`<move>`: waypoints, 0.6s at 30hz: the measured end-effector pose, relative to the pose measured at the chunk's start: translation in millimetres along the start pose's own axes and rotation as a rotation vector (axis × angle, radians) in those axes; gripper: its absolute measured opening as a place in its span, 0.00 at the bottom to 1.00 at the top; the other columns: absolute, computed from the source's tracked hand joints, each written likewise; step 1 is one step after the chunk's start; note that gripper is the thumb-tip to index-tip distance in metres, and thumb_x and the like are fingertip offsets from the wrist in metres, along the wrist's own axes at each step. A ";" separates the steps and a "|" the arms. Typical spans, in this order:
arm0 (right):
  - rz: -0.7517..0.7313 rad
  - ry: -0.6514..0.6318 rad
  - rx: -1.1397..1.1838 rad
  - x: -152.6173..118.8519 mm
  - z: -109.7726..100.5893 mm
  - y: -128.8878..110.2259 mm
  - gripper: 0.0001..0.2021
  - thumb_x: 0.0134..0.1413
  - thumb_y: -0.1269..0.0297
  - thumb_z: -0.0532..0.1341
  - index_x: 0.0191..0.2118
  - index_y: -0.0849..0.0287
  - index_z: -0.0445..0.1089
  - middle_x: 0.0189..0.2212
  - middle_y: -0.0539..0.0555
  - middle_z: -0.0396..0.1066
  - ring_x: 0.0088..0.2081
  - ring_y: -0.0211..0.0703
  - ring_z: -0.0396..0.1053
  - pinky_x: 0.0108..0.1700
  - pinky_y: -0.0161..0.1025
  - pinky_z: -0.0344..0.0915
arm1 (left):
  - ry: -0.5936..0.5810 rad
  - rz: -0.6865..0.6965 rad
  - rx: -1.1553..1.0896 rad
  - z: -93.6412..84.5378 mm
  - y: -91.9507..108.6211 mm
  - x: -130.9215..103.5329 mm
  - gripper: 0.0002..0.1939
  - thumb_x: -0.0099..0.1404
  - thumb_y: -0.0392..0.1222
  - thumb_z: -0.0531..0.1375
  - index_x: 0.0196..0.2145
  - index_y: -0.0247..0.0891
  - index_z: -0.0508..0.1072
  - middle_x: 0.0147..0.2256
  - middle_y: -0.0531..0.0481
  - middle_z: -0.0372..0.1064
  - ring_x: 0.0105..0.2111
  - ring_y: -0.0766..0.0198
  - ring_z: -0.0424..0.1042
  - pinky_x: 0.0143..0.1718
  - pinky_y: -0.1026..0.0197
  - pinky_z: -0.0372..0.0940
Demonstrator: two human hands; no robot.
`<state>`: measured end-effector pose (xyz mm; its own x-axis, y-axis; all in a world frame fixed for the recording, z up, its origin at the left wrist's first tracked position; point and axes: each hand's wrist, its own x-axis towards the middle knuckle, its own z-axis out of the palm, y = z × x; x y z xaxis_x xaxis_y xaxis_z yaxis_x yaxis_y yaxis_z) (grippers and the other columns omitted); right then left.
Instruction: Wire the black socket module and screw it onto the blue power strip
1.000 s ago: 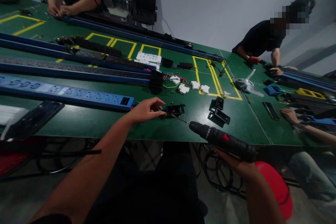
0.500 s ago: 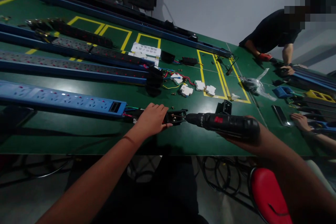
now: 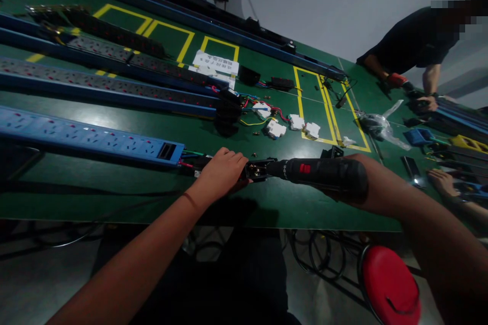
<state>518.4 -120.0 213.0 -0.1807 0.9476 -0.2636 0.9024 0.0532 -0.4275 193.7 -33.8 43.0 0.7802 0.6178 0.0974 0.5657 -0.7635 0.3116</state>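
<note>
My left hand [image 3: 225,170] is closed over a black housing [image 3: 261,169] with brass-coloured screws or terminals inside. Coloured wires run from it to the end of a blue power strip [image 3: 87,135] on the left. In my right hand [image 3: 356,183] is a black cordless screwdriver [image 3: 322,172] with a red mark, its nose pointing left at the open end of the housing. The bit tip is too dark to make out. A small black part [image 3: 331,152] lies just behind the screwdriver, partly hidden by it. Loose brass screws [image 3: 254,155] lie beyond the housing.
Several white terminal blocks [image 3: 275,129] with wires lie past my hands. Grey-topped strips [image 3: 114,86] in blue channels stretch left. A clear plastic bag [image 3: 377,124], a phone [image 3: 410,168] and a co-worker's hand [image 3: 442,183] are at right. Another person [image 3: 412,40] works farther back. A red stool [image 3: 391,284] stands below the table edge.
The screwdriver has shifted slightly left, its nose now over the housing's open end. My left hand stays on the housing. The whole view has tilted a little.
</note>
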 end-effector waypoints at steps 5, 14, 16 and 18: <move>-0.024 -0.093 -0.097 9.4 -5.3 -6.9 0.04 0.49 0.61 0.70 0.30 0.53 0.76 0.26 0.50 0.76 0.25 0.41 0.73 0.27 0.34 0.65 | -0.011 0.002 0.011 2.3 -1.5 0.5 0.24 0.69 0.59 0.63 0.52 0.37 0.75 0.45 0.39 0.77 0.47 0.47 0.73 0.50 0.47 0.56; -0.045 -0.112 -0.263 23.3 -6.5 -22.5 0.05 0.49 0.61 0.69 0.31 0.55 0.76 0.26 0.51 0.76 0.26 0.40 0.73 0.27 0.34 0.62 | -0.035 0.012 0.041 0.6 -2.1 1.5 0.25 0.69 0.59 0.63 0.52 0.35 0.75 0.46 0.38 0.77 0.47 0.47 0.74 0.50 0.48 0.57; -0.037 -0.137 -0.278 26.5 -7.0 -26.4 0.04 0.48 0.63 0.69 0.31 0.55 0.76 0.26 0.52 0.77 0.26 0.40 0.73 0.27 0.34 0.62 | -0.036 0.017 0.032 0.8 -3.0 1.6 0.24 0.69 0.58 0.64 0.52 0.35 0.75 0.46 0.38 0.77 0.46 0.47 0.74 0.49 0.48 0.57; -0.036 -0.132 -0.262 30.4 -8.3 -31.1 0.04 0.46 0.65 0.69 0.31 0.54 0.78 0.26 0.51 0.77 0.26 0.40 0.73 0.27 0.34 0.62 | -0.032 0.021 0.018 2.1 -4.5 1.9 0.24 0.68 0.58 0.64 0.52 0.36 0.75 0.46 0.39 0.77 0.45 0.48 0.74 0.49 0.49 0.57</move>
<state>488.1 -90.2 225.5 -0.2486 0.8951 -0.3702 0.9616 0.1823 -0.2051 193.2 -29.6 39.7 0.8001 0.5953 0.0738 0.5533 -0.7799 0.2924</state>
